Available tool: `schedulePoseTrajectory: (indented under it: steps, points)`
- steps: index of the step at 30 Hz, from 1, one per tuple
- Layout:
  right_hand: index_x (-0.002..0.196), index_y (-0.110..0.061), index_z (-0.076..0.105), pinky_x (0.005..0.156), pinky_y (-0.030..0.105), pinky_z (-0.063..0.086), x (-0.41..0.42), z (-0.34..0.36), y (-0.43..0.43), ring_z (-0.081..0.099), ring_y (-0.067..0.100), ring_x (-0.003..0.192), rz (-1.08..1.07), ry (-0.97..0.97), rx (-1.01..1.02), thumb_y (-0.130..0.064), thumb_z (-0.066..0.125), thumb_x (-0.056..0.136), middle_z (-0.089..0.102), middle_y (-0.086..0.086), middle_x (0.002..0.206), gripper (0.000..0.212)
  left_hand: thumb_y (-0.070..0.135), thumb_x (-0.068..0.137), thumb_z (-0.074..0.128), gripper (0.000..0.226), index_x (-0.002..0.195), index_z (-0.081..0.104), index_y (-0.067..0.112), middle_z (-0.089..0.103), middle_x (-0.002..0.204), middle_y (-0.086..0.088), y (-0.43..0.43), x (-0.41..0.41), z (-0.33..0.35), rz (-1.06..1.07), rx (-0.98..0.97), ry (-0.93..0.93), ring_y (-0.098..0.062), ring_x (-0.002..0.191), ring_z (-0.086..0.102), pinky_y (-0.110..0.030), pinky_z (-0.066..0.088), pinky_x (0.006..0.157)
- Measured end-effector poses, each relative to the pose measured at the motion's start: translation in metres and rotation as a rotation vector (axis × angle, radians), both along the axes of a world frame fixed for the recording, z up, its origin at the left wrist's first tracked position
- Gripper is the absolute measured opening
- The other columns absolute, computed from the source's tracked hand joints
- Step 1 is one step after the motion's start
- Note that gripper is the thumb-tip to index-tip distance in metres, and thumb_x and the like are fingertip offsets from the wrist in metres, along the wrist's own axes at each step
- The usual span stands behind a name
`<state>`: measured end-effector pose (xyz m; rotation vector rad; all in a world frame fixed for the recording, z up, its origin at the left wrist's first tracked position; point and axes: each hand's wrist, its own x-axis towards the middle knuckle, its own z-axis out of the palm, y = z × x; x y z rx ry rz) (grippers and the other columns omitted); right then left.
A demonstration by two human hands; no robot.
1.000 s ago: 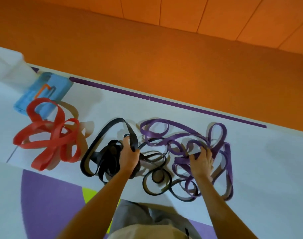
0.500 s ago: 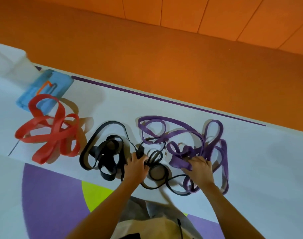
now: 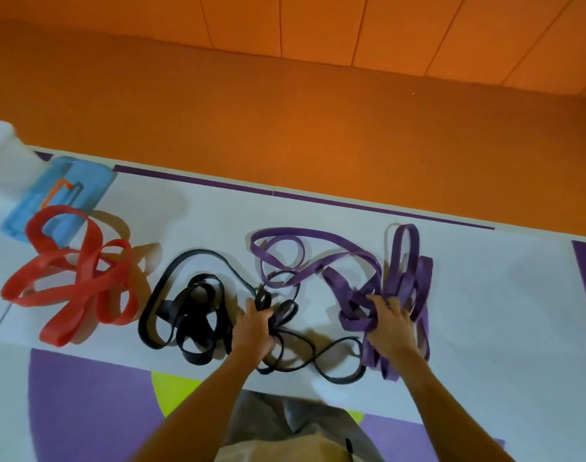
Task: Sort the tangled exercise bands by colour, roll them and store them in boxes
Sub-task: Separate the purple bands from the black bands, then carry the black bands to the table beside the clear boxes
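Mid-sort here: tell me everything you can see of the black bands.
The black bands are flat, matte, rubbery-looking loops of differing widths, unrolled and tangled on the white mat, right of the red bands. Wider loops heap on the red side; thin ones trail toward and cross the purple bands. The left hand grips a bunch of the thin loops.

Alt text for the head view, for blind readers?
A person's left hand grips black bands and the right hand grips purple bands on a white mat; the piles overlap between the hands. Red bands lie apart at left, over a blue object.
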<state>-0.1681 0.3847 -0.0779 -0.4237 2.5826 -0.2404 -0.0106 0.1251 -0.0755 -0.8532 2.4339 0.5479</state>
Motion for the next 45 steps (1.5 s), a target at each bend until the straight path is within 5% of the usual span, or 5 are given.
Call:
schedulePoseTrajectory:
  steps: [7, 25, 33, 38, 45]
  points:
    - [0.162, -0.047, 0.018, 0.128, 0.059, 0.000, 0.041, -0.021, 0.008, -0.013, 0.037, 0.160, 0.245, 0.011, 0.080, -0.018, 0.063, 0.088, 0.008, -0.004, 0.173, 0.091, 0.016, 0.094, 0.072, 0.045, 0.138, 0.062, 0.012, 0.035, 0.157, -0.014, -0.030, 0.015, 0.009, 0.097, 0.014, 0.080, -0.038, 0.115, 0.067, -0.040, 0.054, 0.101]
    - [0.156, -0.027, 0.032, 0.114, 0.047, 0.039, 0.022, 0.044, -0.098, 0.047, 0.034, 0.140, 0.306, 0.020, 0.495, -0.030, 0.051, 0.103, 0.048, 0.006, 0.153, 0.057, 0.005, 0.079, 0.081, 0.026, 0.090, 0.060, 0.015, 0.061, 0.093, -0.004, -0.128, 0.049, 0.096, 0.633, 0.066, 0.643, -0.029, 0.083, 0.062, -0.041, 0.052, 0.072]
    - [0.147, -0.028, 0.047, 0.121, 0.063, 0.019, 0.037, 0.056, -0.173, 0.022, 0.031, 0.153, 0.319, 0.051, 0.509, -0.037, 0.054, 0.097, 0.033, 0.004, 0.161, 0.052, 0.007, 0.082, 0.079, 0.022, 0.095, 0.063, 0.012, 0.063, 0.098, -0.009, -0.168, 0.062, 0.062, 0.584, 0.157, 0.561, -0.029, 0.088, 0.064, -0.020, 0.043, 0.069]
    - [0.146, -0.028, 0.047, 0.113, 0.052, 0.040, 0.062, 0.061, -0.225, 0.035, 0.031, 0.146, 0.191, 0.001, 0.210, -0.037, 0.056, 0.101, 0.029, 0.005, 0.160, 0.047, 0.035, 0.091, 0.069, 0.044, 0.133, 0.061, 0.043, 0.049, 0.151, 0.006, -0.174, 0.073, 0.029, 0.338, 0.053, 0.175, -0.032, 0.150, 0.034, -0.065, 0.027, 0.119]
    - [0.159, -0.026, 0.032, 0.108, 0.041, 0.041, 0.104, 0.039, -0.298, 0.040, 0.035, 0.148, -0.281, -0.405, -0.367, -0.059, 0.060, 0.098, 0.031, 0.012, 0.162, 0.076, 0.090, 0.064, 0.072, 0.104, 0.154, 0.027, 0.065, -0.012, 0.177, 0.002, -0.213, 0.075, 0.004, 0.224, 0.248, 0.155, -0.038, 0.163, -0.009, -0.077, 0.000, 0.123]
